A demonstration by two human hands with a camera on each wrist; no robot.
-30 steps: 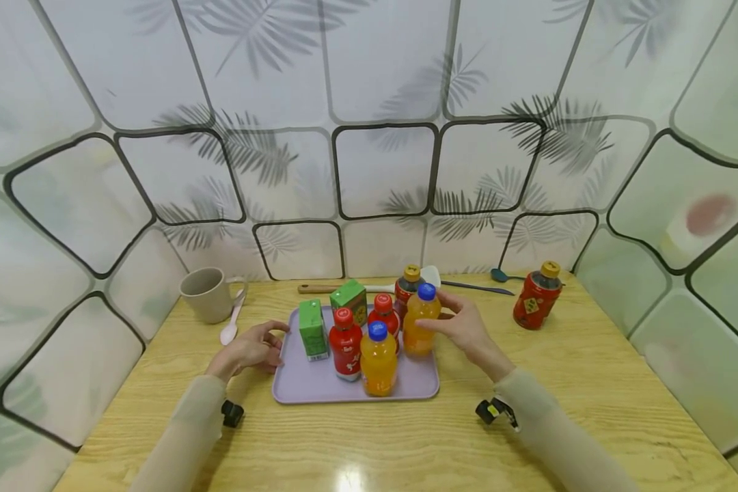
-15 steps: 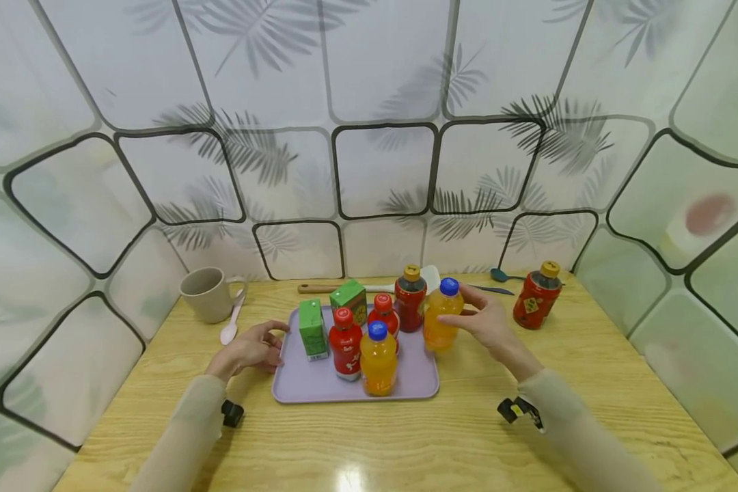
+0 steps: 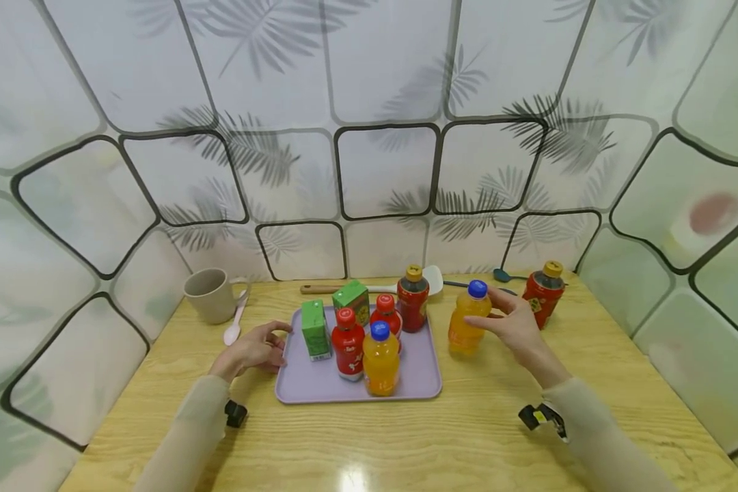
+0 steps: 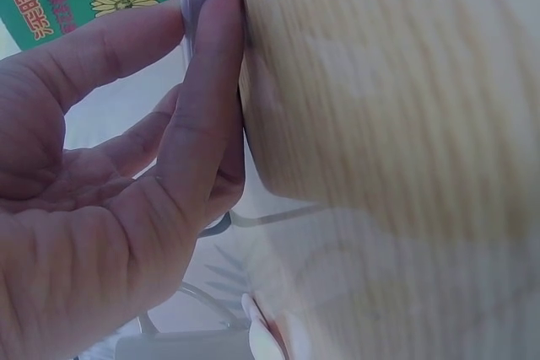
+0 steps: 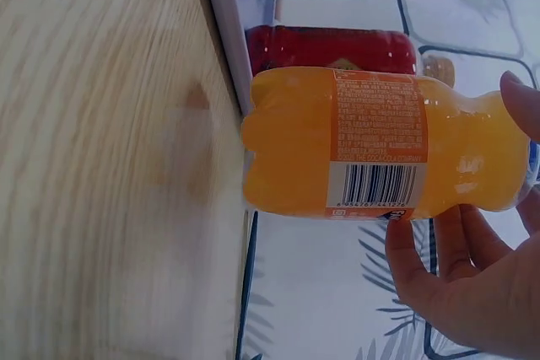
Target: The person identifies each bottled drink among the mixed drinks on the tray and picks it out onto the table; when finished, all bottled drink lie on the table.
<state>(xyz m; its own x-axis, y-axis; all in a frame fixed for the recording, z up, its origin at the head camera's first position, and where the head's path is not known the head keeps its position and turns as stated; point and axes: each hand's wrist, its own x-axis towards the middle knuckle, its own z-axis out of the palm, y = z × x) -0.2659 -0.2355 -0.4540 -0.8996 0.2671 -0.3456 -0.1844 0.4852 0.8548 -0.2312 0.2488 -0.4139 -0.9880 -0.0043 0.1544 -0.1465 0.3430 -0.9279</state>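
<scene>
My right hand (image 3: 515, 329) holds an orange juice bottle (image 3: 465, 320) with a blue cap near its top, thumb on one side and fingers on the other. The bottle is right of the lilac tray (image 3: 310, 388), its base close over the wooden table in the right wrist view (image 5: 380, 141). At the tray's left edge, my left hand (image 3: 255, 352) pinches the rim between thumb and finger. On the tray stand a second orange juice bottle (image 3: 380, 365), two red bottles (image 3: 348, 350), two green drink cartons (image 3: 316, 331) and a dark drink bottle (image 3: 413, 306) with a gold cap.
Another gold-capped dark bottle (image 3: 542, 297) stands to the right, just beyond my right hand. A beige mug (image 3: 210, 297) and a pale spoon (image 3: 236, 321) are at back left. Along the back lie a wooden-handled spatula (image 3: 326, 290) and a dark teal ladle (image 3: 503, 275).
My right hand has lifted the orange juice bottle off the tray's right side and carried it right, past the rim. The dark bottle behind it is now uncovered. My left hand stays put.
</scene>
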